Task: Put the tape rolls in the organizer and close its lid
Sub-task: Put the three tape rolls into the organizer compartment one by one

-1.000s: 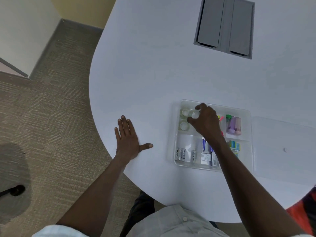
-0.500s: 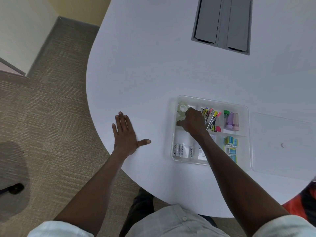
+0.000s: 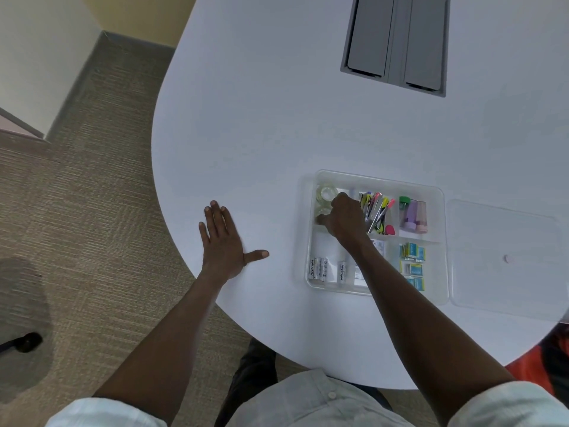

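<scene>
Fingers of right hand (image 3: 345,218) curl on clear round tape rolls (image 3: 327,193) inside transparent organizer (image 3: 441,217).

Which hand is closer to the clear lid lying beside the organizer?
Right. The right hand is inside the organizer, left of the lid; the left hand lies flat on the table farther left.

Table (image 3: 277,124): white, rounded edge, fills most of frame.
Upper right: grey hatch (image 3: 395,44) set flush in top.
Lower right: clear organizer (image 3: 441,241), open; its lid (image 3: 505,260) flat just beside it, further right.
Lower centre: my left hand (image 3: 223,246) flat on top, fingers spread.
</scene>
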Motion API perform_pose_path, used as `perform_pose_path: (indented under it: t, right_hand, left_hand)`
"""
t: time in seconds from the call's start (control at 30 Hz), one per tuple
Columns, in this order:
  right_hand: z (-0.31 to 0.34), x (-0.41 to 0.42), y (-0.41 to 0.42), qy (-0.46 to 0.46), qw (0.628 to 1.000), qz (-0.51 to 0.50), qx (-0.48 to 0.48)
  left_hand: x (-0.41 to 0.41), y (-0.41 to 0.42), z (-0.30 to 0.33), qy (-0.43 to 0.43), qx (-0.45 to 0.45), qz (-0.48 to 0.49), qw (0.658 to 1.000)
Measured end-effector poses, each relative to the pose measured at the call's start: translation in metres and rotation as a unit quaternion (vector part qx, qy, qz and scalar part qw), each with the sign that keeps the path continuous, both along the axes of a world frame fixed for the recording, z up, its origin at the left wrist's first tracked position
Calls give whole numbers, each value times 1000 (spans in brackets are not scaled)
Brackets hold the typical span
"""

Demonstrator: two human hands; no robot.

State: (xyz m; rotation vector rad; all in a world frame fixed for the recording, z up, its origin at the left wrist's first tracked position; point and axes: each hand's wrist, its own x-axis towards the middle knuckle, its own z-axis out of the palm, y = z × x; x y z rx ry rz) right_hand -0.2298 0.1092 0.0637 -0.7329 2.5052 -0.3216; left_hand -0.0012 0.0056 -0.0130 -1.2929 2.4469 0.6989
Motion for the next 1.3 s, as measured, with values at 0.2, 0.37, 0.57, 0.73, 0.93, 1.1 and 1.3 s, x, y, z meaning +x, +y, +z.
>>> perform_pose_path:
  t: [0.2, 0.37, 0.57, 0.73, 0.93, 1.1, 1.3]
  right_hand:
    - [-14, -9, 3, 19, 1000, -8, 17]
    - [-20, -12, 5, 5, 999, -26, 22]
    - [-27, -14, 5, 42, 999, -8, 33]
    - [-29, -16, 6, 6, 999, -36, 18]
    - [-35, -16, 7, 55, 998, 0, 16]
    - [-29, -15, 5, 52, 998, -22, -4]
    - [-28, -20, 6, 13, 1000, 2, 10]
  left_hand:
    - [-1, -1, 0, -8, 3, 2, 1000]
    - [0, 0, 1, -3, 8, 1, 1000]
    - [-1, -1, 0, -2, 12, 2, 1000]
    - [0, -1, 0, -1, 10, 1, 1000]
    - [1, -1, -1, -6, 9, 0, 1000]
    - [0, -1, 2, -8, 19, 1, 1000]
    - [-2, -2, 5, -18, 28, -2, 999]
